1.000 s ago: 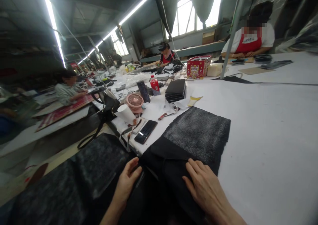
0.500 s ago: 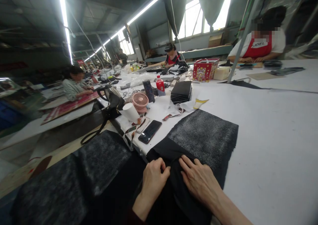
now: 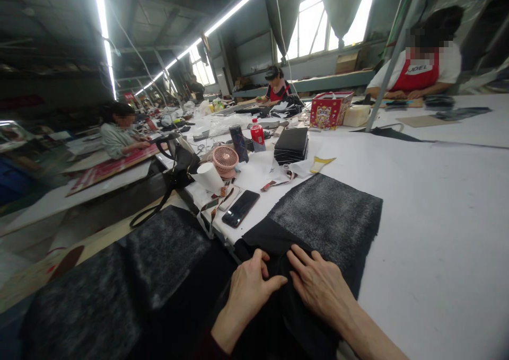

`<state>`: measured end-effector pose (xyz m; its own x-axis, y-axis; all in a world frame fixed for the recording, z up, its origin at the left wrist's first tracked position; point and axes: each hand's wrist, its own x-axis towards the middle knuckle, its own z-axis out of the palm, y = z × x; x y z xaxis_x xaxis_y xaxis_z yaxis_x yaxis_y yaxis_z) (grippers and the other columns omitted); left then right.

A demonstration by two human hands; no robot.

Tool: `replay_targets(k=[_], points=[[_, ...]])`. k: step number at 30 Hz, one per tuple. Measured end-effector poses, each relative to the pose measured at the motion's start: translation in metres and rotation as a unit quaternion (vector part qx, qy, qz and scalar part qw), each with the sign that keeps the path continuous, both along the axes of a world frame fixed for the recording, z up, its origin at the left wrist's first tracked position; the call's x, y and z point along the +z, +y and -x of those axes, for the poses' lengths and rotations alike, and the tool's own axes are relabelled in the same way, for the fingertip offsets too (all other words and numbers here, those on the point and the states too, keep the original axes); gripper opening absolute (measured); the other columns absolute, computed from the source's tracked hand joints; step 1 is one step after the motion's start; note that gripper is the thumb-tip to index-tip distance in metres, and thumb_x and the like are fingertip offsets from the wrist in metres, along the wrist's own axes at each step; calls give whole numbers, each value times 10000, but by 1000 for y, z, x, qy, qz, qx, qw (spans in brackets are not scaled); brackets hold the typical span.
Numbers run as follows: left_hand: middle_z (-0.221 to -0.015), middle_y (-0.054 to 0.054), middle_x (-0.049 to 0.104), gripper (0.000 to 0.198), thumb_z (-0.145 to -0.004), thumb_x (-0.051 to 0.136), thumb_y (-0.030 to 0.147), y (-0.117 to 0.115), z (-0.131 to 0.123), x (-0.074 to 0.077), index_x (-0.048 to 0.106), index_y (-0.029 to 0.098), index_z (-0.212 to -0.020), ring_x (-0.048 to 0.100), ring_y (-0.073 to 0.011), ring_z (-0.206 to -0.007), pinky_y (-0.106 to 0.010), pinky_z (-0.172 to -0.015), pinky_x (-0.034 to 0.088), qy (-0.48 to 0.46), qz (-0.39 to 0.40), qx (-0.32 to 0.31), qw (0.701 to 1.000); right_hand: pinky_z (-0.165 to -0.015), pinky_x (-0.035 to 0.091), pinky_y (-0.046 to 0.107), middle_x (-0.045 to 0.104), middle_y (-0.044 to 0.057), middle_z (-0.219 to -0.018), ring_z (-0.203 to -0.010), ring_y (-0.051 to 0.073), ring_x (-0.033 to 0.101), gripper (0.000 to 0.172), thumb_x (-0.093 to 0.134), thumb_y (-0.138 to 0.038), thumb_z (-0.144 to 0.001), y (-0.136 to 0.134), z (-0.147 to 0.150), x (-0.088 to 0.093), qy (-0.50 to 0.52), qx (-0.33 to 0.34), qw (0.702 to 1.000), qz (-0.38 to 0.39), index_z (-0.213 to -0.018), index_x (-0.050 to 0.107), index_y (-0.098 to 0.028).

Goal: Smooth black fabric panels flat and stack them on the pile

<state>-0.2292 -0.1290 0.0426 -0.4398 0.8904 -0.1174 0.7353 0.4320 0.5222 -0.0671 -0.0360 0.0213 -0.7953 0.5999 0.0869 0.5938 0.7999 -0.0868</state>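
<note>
A dark grey fuzzy fabric piece [image 3: 326, 217] lies on the white table [image 3: 437, 201], its near end folded over to show a black underside [image 3: 266, 235]. My left hand [image 3: 248, 288] pinches a fold of the black cloth at the table's near edge. My right hand [image 3: 320, 283] rests beside it with fingers stretched flat on the same cloth. More dark fabric [image 3: 119, 291] hangs below the table edge towards the left.
A black phone [image 3: 240, 209], a white paper cup [image 3: 209, 177], a pink fan [image 3: 225, 160], a red-capped bottle [image 3: 257, 134] and a stack of black pieces [image 3: 292, 143] sit further back. A red box [image 3: 328, 110] and a metal pole [image 3: 392, 58] stand beyond. Other people work at nearby tables.
My left hand has moved right from the table edge onto the black fold and closed on it, meeting my right hand. The right hand barely moved. The view shifted slightly.
</note>
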Motion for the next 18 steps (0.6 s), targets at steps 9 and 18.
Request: replay_targets(k=[9,18], points=[[-818,5,597,269,-745,727,408,7,-1,0,547,211,-772,564,-169,-760,-253,-653,346,24,-37,-13,999,-681,500,328,463,30,-1475,-986,248,562,421,425,-279,-954,1,-3,1,8,5,1000,12,-1364,522,-283],[-595,67,486,228,-729,682,344,7,46,0,503,203,-741,448,-117,-560,-224,-528,279,-152,16,-38,988,-691,505,336,449,7,-1485,-981,250,553,433,442,-288,-943,2,-5,3,19,4,1000,13,-1370,510,-294]])
